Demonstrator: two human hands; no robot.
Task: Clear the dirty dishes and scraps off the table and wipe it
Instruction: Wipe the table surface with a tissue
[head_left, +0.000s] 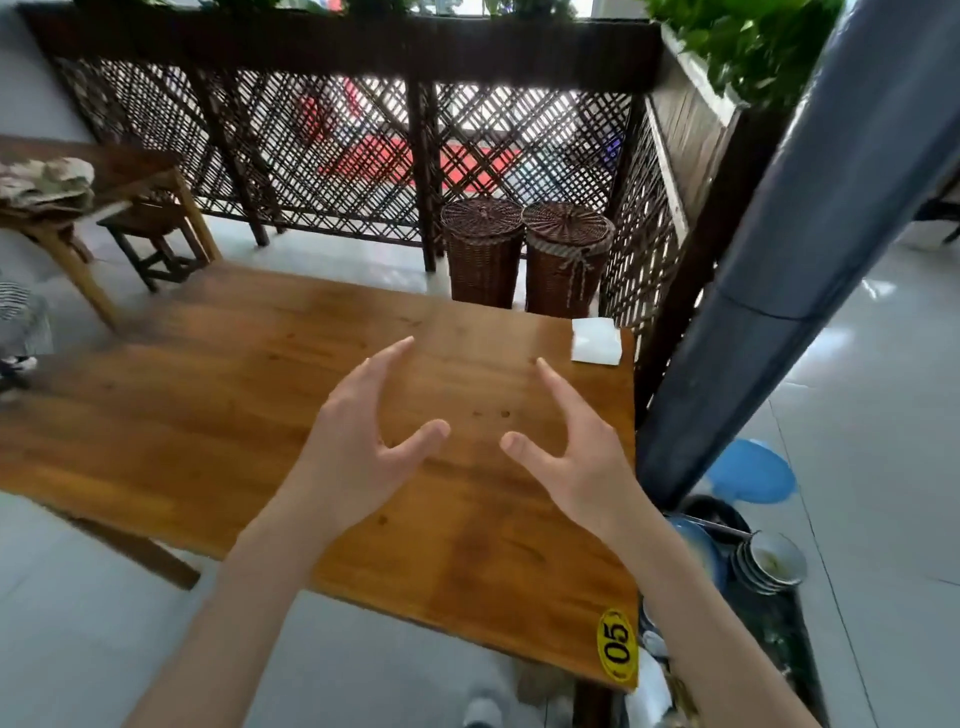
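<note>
Head view: left hand, right hand spread, empty, over table; stacked bowls in bin.

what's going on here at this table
A person holds both hands, left hand and right hand, open over a wooden table, gripping nothing. No dishes are left on the table; only a white napkin lies at its far right corner, plus a few small dark specks. Stacked dirty bowls sit in a bin to the right of the table.
</note>
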